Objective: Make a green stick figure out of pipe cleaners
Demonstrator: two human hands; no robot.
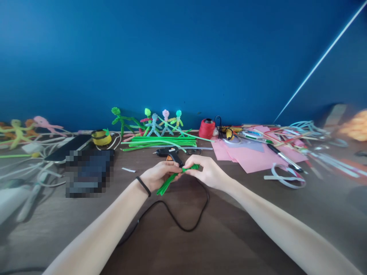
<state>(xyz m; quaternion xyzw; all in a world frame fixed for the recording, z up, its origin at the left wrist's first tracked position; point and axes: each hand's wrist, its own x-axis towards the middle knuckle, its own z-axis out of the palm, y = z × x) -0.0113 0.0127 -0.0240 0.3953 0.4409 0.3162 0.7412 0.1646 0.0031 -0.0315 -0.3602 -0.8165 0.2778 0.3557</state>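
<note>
Both my hands meet over the middle of the brown table (229, 236). My left hand (159, 175), with a black band on its wrist, is closed on the lower part of a folded bundle of green pipe cleaners (169, 182). Its free ends point down towards me. My right hand (207, 172) pinches the bundle's upper end, where the green stems look twisted. Just behind my hands lies a black glue gun (171, 153) with an orange trigger. Its black cord (183, 225) loops across the table in front of me.
Loose green pipe cleaners (160, 142) lie behind the glue gun, with several small pipe-cleaner figures (156, 124) by the blue wall. A red thread spool (207, 128), pink paper sheets (252, 154), pens and strips crowd the right. A yellow tape roll (101, 137) and a phone (69, 148) lie left.
</note>
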